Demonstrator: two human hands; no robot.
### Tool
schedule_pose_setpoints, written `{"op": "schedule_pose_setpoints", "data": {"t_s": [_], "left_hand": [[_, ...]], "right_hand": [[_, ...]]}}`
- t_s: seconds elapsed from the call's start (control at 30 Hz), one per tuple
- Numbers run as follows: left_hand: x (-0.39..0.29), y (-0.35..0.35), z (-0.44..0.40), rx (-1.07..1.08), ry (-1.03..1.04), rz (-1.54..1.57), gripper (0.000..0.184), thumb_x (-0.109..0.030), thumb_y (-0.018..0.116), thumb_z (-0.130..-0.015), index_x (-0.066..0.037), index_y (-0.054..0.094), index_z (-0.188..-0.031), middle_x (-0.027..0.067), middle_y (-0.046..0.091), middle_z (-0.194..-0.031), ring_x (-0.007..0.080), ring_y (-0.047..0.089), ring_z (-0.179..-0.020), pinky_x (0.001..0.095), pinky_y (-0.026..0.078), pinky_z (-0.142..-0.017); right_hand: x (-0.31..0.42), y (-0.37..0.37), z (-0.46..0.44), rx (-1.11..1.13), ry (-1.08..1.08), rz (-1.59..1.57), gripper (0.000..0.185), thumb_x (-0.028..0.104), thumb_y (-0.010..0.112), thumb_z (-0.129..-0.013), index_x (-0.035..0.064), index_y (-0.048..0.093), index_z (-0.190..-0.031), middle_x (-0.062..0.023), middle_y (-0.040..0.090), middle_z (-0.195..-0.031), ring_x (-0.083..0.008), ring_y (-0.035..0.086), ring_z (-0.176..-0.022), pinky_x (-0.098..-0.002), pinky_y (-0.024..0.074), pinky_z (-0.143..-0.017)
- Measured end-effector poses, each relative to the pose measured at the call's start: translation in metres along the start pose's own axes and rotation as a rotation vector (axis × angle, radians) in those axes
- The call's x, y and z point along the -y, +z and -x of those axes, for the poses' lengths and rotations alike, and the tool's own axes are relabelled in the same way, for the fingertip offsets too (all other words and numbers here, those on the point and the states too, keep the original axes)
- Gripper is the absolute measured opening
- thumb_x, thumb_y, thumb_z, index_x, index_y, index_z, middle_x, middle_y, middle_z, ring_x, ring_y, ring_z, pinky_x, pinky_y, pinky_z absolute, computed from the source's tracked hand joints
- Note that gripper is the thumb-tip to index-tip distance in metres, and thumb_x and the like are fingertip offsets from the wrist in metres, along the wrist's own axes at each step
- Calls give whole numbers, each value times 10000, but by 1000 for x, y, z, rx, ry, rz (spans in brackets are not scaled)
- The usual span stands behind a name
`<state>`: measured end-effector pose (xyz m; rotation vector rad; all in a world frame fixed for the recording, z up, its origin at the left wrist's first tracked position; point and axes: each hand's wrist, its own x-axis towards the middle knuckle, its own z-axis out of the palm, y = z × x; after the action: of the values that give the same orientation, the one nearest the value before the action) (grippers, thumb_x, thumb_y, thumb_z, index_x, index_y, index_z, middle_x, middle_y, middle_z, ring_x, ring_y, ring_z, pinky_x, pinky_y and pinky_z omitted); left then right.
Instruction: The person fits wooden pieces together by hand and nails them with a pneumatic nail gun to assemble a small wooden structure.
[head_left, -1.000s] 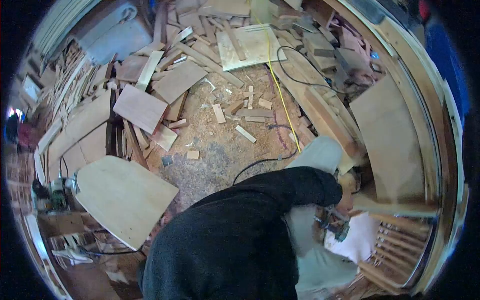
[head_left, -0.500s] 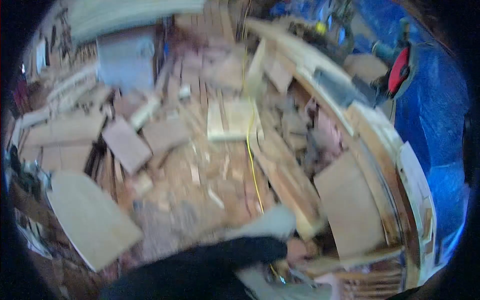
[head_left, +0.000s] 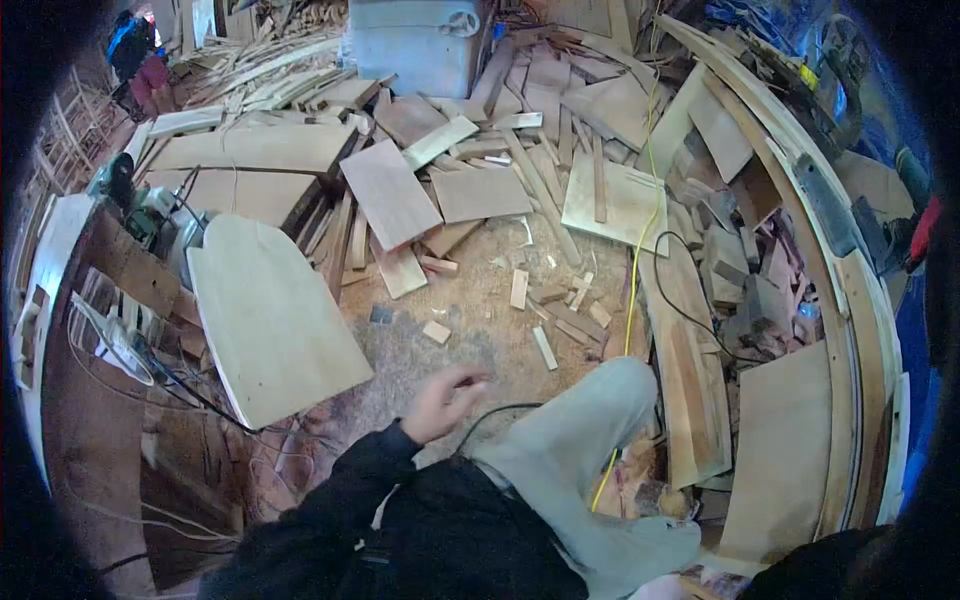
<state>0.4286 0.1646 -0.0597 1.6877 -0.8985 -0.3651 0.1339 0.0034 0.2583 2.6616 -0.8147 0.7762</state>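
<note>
Pale wood block (head_left: pixel 436 331), small and rectangular, lies on the sawdust-strewn floor (head_left: pixel 470 290) to the right of the round-ended board (head_left: pixel 280 320). Also right of that board, the left hand (head_left: pixel 445 400) hangs above the floor, its grip relaxed, fingers half curled, nothing visible in it; a black cable (head_left: pixel 512 406) passes near its fingertips. The right hand cannot be made out, so how its grip stands cannot be told. Beyond the board lies a pinkish panel (head_left: pixel 390 195); farther behind stands a light-blue plastic bin (head_left: pixel 410 50). Yellow cord (head_left: pixel 632 290) runs well to the board's right.
</note>
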Motion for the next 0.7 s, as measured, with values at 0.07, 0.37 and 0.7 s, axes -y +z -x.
{"op": "schedule_pose_setpoints", "data": {"t_s": [0.07, 0.37, 0.7], "left_hand": [[30, -18, 23, -45, -232, -8, 268, -213, 590, -856, -16, 608, -1037, 157, 639, -923, 272, 629, -837, 330, 493, -743], [197, 23, 93, 398, -712, -385, 485, -436, 599, -796, -20, 619, -1045, 177, 653, -906, 324, 631, -841, 388, 492, -750], [317, 18, 71, 403, -906, -314, 430, -399, 595, -778, -47, 650, -1018, 224, 646, -901, 341, 623, -875, 418, 480, -790]], "right_hand": [[5, -1, -5, 15, -5, -12, 593, 294, 575, -819, -56, 408, -1267, -152, 545, -1049, -212, 508, -874, -328, 391, -795], [7, 21, -48, 278, -22, -200, 625, 301, 568, -808, -52, 387, -1291, -148, 532, -1089, -222, 495, -935, -346, 373, -865], [-104, 208, 109, 1090, 554, -599, 523, 125, 613, -819, -17, 419, -1283, -186, 485, -1256, -274, 466, -1152, -346, 364, -975]]}}
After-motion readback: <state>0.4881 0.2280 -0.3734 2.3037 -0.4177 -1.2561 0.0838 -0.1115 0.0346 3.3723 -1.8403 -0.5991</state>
